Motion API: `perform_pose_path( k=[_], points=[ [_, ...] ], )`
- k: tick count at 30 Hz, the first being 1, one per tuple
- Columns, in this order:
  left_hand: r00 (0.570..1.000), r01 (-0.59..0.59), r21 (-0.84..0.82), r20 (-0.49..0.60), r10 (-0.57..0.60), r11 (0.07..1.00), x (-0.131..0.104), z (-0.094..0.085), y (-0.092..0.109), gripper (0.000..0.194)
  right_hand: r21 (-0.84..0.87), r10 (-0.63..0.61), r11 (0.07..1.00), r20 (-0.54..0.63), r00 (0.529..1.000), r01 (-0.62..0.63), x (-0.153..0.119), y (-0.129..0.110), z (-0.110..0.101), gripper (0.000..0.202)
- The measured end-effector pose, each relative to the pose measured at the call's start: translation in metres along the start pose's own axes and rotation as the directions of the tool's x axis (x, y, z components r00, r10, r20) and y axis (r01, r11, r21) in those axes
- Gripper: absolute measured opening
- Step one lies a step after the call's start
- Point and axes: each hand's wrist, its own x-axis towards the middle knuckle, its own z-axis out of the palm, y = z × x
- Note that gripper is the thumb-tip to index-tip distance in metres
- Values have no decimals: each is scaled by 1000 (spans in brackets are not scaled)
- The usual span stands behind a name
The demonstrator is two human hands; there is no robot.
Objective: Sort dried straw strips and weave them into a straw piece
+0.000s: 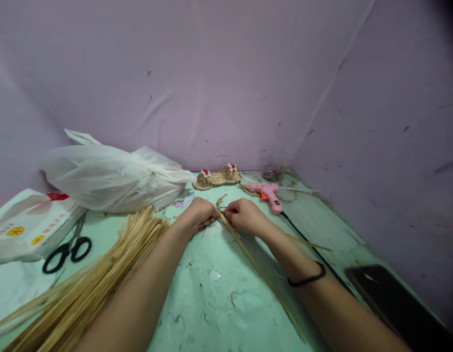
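My left hand [204, 213] and my right hand [244, 215] are close together over the green tabletop, fingers pinched. Between them a straw strip [256, 266] runs from the fingertips down toward me, its loose end near the front right. A short twisted straw piece [220, 200] sticks up just beyond the fingertips. Both hands appear closed on this straw, though the exact grip is partly hidden. Left of my left forearm lies a thick bundle of dry straw strips [112, 269].
Black-handled scissors [70, 249] lie left beside a white box [32, 222]. Behind sit a white plastic bag [116, 176] and small woven straw slippers [217, 180] with red-and-white decorations. On the right are a pink glue gun [266, 191], its black cord [303, 237] and a dark phone [391, 298].
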Motion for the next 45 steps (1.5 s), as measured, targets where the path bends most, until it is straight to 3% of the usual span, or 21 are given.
perform_pose_path(
  k=[6, 10, 19, 27, 32, 35, 39, 45],
  points=[
    [998, 60, 41, -17, -59, 997, 2, 4, 0, 17, -235, -35, 972, -99, 995, 11, -8, -14, 2, 22],
    [996, 93, 32, -7, -93, 995, 2, 5, 0, 19, -355, -61, 934, -102, 993, 21, -13, -23, 10, 24],
    [994, 79, -15, 77, -78, 997, 3, -1, -3, 18, -303, -109, 941, 153, 982, 151, -24, -33, 2, 27],
    [994, 0, -19, 107, 2, 1000, 2, -4, -4, 17, -373, -126, 915, 96, 987, 153, -29, -37, 7, 32],
    [994, -19, -48, 105, 24, 999, 4, -7, -6, 18, -194, -122, 971, 91, 988, 138, -21, -31, 3, 28],
    [993, -18, -54, 116, 24, 998, 6, -8, -7, 18, 85, -23, 996, 49, 999, 18, -12, -22, 4, 19],
    [989, -23, -39, 144, 29, 999, 6, -9, -6, 17, 472, 163, 857, 130, 978, -206, -1, -15, 11, 11],
    [984, -64, 0, 169, 63, 998, -1, -8, -2, 18, 583, 177, 769, 199, 964, -262, 2, -11, 12, 11]
  ],
)
